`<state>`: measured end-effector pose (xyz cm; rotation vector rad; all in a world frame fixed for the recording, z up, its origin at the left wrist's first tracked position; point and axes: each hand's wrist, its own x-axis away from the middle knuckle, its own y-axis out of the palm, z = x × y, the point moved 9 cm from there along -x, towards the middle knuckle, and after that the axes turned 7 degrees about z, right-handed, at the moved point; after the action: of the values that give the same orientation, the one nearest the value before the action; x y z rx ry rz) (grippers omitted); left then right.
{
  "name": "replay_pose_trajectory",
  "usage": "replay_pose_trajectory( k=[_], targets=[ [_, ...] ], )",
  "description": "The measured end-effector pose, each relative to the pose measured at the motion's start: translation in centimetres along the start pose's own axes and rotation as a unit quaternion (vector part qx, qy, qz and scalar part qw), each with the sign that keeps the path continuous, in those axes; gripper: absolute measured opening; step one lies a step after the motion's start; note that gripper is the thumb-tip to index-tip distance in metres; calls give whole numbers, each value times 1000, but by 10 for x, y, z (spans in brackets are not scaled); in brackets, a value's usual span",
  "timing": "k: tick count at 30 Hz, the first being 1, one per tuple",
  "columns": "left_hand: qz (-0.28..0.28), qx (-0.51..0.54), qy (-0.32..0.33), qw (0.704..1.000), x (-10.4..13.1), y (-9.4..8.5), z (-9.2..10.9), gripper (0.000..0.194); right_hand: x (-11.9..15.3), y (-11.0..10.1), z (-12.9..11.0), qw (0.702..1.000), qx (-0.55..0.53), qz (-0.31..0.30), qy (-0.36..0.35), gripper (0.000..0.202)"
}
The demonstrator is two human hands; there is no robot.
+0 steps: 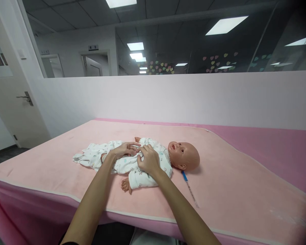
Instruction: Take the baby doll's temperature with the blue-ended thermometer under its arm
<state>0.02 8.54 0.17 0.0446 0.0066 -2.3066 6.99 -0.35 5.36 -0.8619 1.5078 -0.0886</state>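
A bald baby doll [185,154] lies on its back, head to the right and legs to the left. It wears a white printed romper [148,178] with long sleeves. My left hand [127,149] rests over the doll's belly, its bent fingers closed at the romper's front. Beside it, my right hand [148,160] bends over the chest, with its fingertips meeting those of the left at the fabric. The exact bit of cloth between the fingers is hidden. One doll hand [126,185] sticks out of the near sleeve.
A slim clear stick with a blue end [190,190], resembling a thermometer, lies near the doll's head. Peach padding [244,183] covers the table over pink cloth [283,146]. Behind stands a white wall [193,98] with windows above; a door [17,102] is at left.
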Motion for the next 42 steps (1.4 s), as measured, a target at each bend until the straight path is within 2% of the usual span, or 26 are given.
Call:
replay_pose_trajectory(
  k=[3,11,18,24,29,42],
  targets=[
    [-4,5,-1,1000,2,2,1,62,0,0,-1,1000,6,1,-2,13],
    [52,30,2,998,1,-7,4,56,-2,-1,-1,999,31,15,-8,4],
    [42,73,8,996,1,-9,3,52,-2,-2,-4,1000,13,10,-25,13],
    [9,74,1,997,2,-4,2,47,-4,0,-3,999,24,8,-27,17],
    [-42,71,23,996,5,6,6,66,-3,2,-2,999,29,5,-29,18],
    [-32,53,15,998,2,6,4,65,-3,3,-2,999,35,2,-33,18]
  ],
)
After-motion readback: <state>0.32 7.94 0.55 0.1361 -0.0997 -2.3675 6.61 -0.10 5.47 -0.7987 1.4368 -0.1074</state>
